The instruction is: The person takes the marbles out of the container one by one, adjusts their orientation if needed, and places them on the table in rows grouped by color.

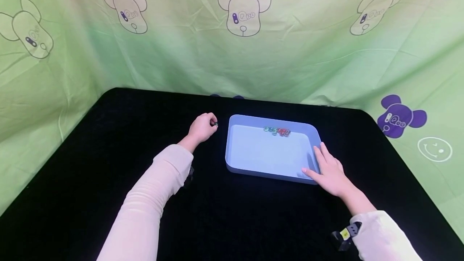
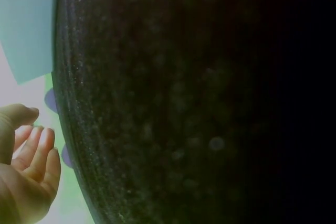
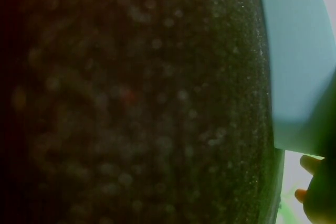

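My left hand (image 1: 203, 127) is just to the left of the blue tray (image 1: 261, 152), near its far left corner, with thumb and fingertips pinched together on a small dark green bead (image 1: 216, 124). Only a bit of that bead shows past my fingers, outside the tray wall. The left wrist view catches my curled fingers and thumb at its edge, but I cannot make out the bead there.

My right hand (image 1: 328, 172) is at the tray's near right corner, its fingers spread apart and laid along the right rim, the thumb reaching over the near rim; it grips nothing.

Inside the tray, close to its far wall and right of its middle, lies a small cluster: green glassy beads (image 1: 266, 129) on the left side and red glassy beads (image 1: 282, 132) on the right, close together. The rest of the tray floor is bare.

The tray sits on a black tabletop (image 1: 217, 212). Beyond it hangs a pale green cloth backdrop (image 1: 181, 51) printed with outlined bear heads, and well to the tray's right it carries a purple bear head (image 1: 400, 120). Nearer me than the tray, a black wrist camera (image 1: 344, 237) with a yellow label shows at my right sleeve (image 1: 384, 237).
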Demonstrator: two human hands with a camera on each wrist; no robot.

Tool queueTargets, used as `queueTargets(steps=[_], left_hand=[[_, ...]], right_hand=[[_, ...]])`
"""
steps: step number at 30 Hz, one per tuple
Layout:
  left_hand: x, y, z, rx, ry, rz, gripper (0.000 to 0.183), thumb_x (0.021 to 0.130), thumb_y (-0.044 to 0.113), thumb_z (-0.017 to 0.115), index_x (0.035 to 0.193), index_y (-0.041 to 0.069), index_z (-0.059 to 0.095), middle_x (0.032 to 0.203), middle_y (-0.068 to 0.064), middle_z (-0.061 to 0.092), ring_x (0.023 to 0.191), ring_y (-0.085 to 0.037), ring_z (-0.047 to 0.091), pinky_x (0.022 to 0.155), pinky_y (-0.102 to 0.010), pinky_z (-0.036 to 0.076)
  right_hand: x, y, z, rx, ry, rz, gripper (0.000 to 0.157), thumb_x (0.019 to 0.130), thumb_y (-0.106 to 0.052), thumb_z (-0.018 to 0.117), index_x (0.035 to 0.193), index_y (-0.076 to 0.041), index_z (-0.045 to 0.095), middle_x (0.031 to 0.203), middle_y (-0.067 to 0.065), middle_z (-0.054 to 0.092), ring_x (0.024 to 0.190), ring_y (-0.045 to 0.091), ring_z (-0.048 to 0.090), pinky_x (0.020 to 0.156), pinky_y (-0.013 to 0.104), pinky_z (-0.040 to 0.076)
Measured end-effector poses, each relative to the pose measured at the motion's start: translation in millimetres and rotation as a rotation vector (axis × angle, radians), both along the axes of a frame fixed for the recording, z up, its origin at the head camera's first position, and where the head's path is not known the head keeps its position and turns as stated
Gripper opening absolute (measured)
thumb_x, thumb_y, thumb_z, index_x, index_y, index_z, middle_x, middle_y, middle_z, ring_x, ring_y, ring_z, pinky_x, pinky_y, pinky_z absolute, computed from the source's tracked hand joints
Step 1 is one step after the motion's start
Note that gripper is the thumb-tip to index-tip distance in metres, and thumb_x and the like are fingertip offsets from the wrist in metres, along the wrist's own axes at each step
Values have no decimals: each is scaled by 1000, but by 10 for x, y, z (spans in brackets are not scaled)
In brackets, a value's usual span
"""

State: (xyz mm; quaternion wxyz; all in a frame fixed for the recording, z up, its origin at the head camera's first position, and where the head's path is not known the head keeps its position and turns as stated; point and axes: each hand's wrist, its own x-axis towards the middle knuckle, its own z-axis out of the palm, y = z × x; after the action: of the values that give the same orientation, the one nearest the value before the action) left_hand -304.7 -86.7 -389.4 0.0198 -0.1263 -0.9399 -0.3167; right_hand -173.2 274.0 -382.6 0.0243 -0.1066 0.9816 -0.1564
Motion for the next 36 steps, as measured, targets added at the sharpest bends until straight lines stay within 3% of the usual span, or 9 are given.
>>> queueTargets(steps=[36], left_hand=[[-70, -8, -52, -128, -66, -50, 12, 78, 15, 58, 89, 10, 56, 85, -1, 55, 79, -16, 52, 66, -31, 41]], right_hand=[[-6, 1, 16, 1, -20, -4, 80, 84, -43, 48, 131, 12, 14, 136, 31, -1, 120, 48, 10, 88, 61, 10]])
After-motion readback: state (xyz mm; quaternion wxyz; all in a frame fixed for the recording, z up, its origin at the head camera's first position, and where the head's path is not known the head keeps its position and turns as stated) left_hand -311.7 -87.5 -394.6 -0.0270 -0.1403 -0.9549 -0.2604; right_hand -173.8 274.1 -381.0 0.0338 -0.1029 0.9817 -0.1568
